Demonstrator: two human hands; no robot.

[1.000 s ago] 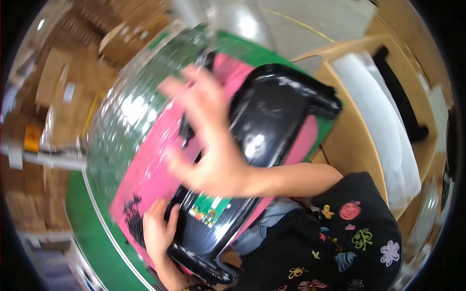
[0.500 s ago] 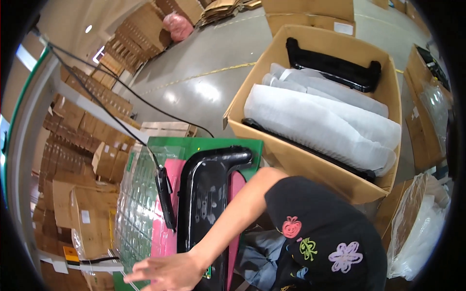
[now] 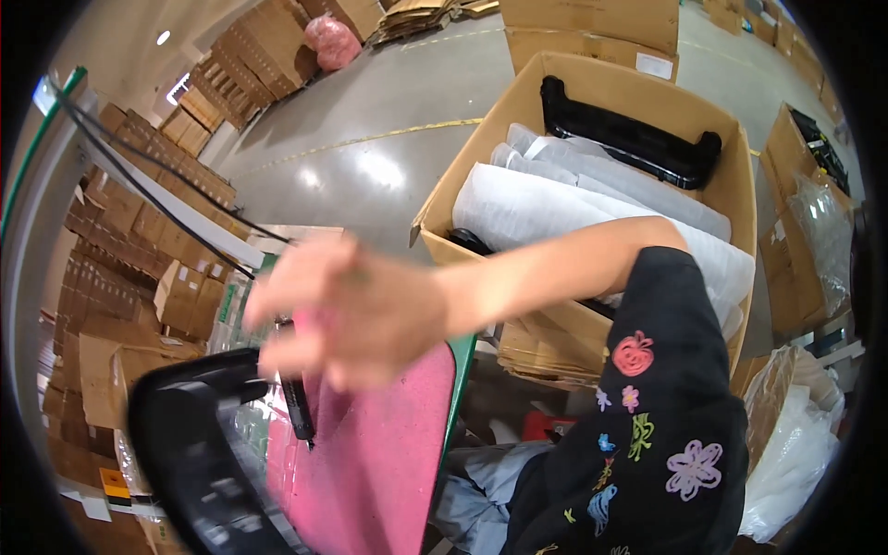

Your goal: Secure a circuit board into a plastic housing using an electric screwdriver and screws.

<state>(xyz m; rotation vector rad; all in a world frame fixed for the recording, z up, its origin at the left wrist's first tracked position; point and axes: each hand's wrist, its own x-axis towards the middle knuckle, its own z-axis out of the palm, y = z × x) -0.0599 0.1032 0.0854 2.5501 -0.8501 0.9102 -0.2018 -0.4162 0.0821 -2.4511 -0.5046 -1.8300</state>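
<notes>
My right hand (image 3: 356,310) reaches across above the pink pad (image 3: 370,444), its fingers bent and smeared by motion. Just below the fingers hangs a slim black electric screwdriver (image 3: 294,407) on a cable; whether they grip it I cannot tell. At the lower left, a glossy black curved plastic part (image 3: 176,435) is tilted, with its end sticking out toward the hand. My left hand is not in view, so what supports that part is hidden.
An open cardboard box (image 3: 740,240) at the right holds another black plastic part (image 3: 629,129) and white foam-wrapped pieces (image 3: 555,203). A grey frame post (image 3: 46,222) stands at the left beside stacked cartons (image 3: 139,240). Black cables (image 3: 166,185) run from it across the workspace.
The black part has moved off the pink pad to the left and tilted. My right hand has risen from the lower edge to beside the screwdriver, and the view has shifted slightly.
</notes>
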